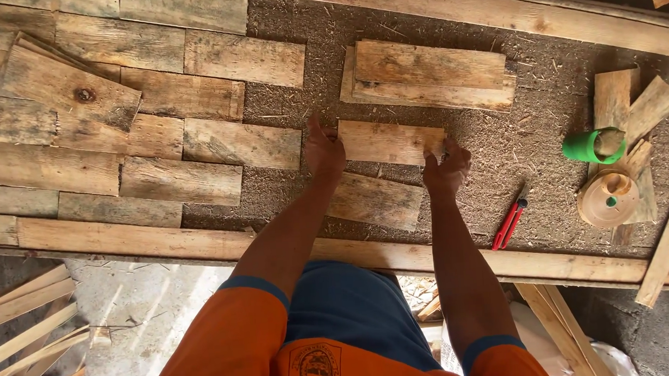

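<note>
A short plank [388, 141] is held at the middle of the bench [548, 132]. Its left end is touched by the left hand [324, 151], its right end gripped by the right hand [447, 167]. A green cup [591, 147] is seen at three o'clock.

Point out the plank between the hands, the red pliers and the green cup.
plank [387, 141], head view, middle of its top face.
red pliers [509, 225], head view, on the handles.
green cup [584, 148], head view, its outer wall.

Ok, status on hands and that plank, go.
Left hand and right hand grip the ends of a short plank. Another plank lies just below. Red pliers off right.
</note>
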